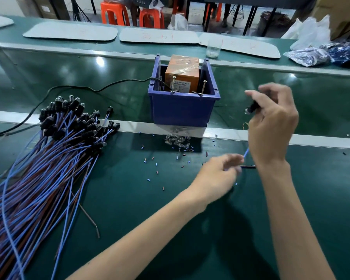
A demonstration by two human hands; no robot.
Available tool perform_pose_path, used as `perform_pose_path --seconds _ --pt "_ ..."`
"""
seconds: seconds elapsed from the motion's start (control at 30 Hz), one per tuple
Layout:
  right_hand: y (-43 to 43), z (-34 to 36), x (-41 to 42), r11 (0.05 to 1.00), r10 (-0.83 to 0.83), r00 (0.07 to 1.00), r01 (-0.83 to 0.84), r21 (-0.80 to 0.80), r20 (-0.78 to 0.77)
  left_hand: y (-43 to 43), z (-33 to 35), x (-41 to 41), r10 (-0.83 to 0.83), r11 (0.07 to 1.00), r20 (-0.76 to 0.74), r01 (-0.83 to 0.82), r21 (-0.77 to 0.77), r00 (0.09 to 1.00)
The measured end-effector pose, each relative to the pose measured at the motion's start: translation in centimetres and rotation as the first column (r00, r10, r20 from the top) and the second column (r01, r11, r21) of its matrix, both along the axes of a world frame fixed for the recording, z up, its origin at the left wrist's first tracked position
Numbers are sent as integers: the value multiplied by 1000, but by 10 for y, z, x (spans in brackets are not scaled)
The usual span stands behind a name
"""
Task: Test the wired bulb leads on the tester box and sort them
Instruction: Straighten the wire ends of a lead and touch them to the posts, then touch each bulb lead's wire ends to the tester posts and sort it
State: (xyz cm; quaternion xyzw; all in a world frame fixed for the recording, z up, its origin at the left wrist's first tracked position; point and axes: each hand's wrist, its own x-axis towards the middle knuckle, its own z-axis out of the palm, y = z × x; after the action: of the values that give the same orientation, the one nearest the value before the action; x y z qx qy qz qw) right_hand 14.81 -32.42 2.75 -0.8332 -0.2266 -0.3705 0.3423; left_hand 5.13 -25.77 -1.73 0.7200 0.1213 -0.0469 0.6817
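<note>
The label on the front of the orange tester box [181, 75] is showing small print, too fine to read, and the red marks on the grey mats [160, 36] at the far side are not reading as words either. The box is sitting inside a blue bin [182, 110], with two screws [172, 85] leaning up at the bin's near rim and a black cable [101, 88] trailing off to the left. The right hand [271, 126] is gripping one lead [251, 107] by its black socket, held above the table [170, 209] just right of the bin. The clear bulb tip is pointing left and slightly down. The lead's wires are running down toward the near edge behind that hand, and the left hand [216, 174] is pinching their free ends, though its fingertips are blurred. A big pile of blue and brown leads [49, 158] is lying at the left, sockets pointing away toward the far side. Loose clear bulbs [177, 141] are heaped just in front of the bin, and scraps of insulation [156, 164] are lying scattered around them.
</note>
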Motion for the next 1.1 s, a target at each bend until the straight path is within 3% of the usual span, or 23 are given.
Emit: perform_pose_path --seconds 0.1,0.2,0.3,0.4,0.47,0.57,0.63,0.7,0.83,1.0,1.1 --pt "5 -3 0 999 42 988 -41 -10 151 4 5 -4 -235 957 -31 237 169 971" --pt "4 -6 4 998 26 959 -41 46 282 17 11 -6 -245 898 22 218 383 969" --pt "-4 -6 9 994 8 913 -53 100 408 30 13 -5 -212 867 64 158 473 975" --pt "-4 -9 11 996 -31 902 -5 84 430 36 14 -2 -266 795 28 202 572 964" --pt "-2 -14 12 998 -43 950 53 -21 308 38 13 -1 -311 753 -27 263 603 950" --pt "-2 -24 18 951 8 987 -57 -303 -161 49 16 1 -347 683 -100 325 654 932" --pt "-2 -30 19 876 -62 886 -173 -451 -460 68 22 1 -348 626 -139 341 702 927" --pt "0 -34 18 819 -122 785 -266 -508 -607 96 28 0 -270 588 -166 299 751 948" --pt "2 -37 18 779 -136 679 -376 -501 -721 161 34 -11 57 509 -209 152 847 976" --pt "-4 -41 22 752 -170 565 -455 -477 -807 212 37 -38 404 444 -178 -22 896 897" --pt "-4 -42 22 722 -179 563 -482 -497 -807 225 40 -50 521 400 -242 16 916 818"
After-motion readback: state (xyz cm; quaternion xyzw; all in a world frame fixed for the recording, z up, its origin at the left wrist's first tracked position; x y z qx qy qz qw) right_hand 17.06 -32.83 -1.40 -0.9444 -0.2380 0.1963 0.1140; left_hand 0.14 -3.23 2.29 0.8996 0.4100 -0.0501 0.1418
